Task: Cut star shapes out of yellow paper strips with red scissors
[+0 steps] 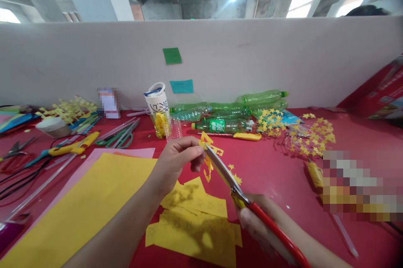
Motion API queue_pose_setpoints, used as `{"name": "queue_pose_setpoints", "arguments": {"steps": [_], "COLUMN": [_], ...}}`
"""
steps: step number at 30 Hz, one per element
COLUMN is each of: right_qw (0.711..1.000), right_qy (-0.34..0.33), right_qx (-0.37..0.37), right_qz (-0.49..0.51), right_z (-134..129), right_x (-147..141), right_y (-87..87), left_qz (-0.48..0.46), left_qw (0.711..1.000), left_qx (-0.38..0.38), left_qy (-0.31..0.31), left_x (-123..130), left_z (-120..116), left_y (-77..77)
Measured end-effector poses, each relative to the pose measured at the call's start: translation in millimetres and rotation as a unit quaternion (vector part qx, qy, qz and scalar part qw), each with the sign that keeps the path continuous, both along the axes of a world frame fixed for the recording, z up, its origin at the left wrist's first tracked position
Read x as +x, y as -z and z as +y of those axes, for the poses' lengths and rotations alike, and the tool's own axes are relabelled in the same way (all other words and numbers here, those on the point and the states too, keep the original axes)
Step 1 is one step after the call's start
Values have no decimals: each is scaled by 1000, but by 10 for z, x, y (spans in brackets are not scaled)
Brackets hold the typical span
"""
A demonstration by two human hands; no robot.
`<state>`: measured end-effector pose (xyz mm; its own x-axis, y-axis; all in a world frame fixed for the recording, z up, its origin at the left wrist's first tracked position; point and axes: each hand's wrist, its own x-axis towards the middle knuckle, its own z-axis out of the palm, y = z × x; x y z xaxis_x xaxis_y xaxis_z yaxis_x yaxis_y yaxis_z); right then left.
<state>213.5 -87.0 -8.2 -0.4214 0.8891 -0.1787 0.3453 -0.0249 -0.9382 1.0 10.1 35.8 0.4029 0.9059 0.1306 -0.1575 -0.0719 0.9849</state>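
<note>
Between thumb and fingers, my left hand (pixel 181 160) pinches a small piece of yellow paper. The tips of the scissors (pixel 222 169) meet that paper. My right hand (pixel 262 217) is wrapped round the scissors' red handles, and the blades look nearly closed. Just beyond my left fingers lie yellow paper scraps (pixel 217 149) with star-shaped cut-outs. A few small yellow stars (pixel 234 175) rest on the red table beside the blades. Below my hands, yellow paper strips (pixel 198 234) with faint drawn outlines overlap in a loose pile.
Large yellow sheets (pixel 85 201) lie left over pink paper. A yellow glue gun (pixel 75 145) and green-handled scissors (pixel 122 139) sit farther left. Green plastic bottles (pixel 220 125), a yellow box cutter (pixel 247 136), a white cup (pixel 157 102) and star clusters (pixel 311 136) line the back, before a white partition (pixel 220 62).
</note>
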Motion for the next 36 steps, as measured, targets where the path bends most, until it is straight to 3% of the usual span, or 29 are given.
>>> {"name": "queue_pose_setpoints", "arguments": {"steps": [14, 28, 36], "right_qw": [1000, 1000, 1000], "right_qy": [-1, 11, -9], "right_qx": [14, -3, 4], "right_qz": [2, 3, -3], "right_z": [22, 4, 23], "right_x": [-21, -24, -10], "right_y": [66, 9, 31], "left_qz": [21, 44, 54], "left_qw": [1000, 999, 998], "left_qx": [5, -1, 28], "left_qy": [10, 7, -24], "left_x": [-47, -53, -36], "left_z": [30, 19, 8], "left_y": [14, -8, -45]}}
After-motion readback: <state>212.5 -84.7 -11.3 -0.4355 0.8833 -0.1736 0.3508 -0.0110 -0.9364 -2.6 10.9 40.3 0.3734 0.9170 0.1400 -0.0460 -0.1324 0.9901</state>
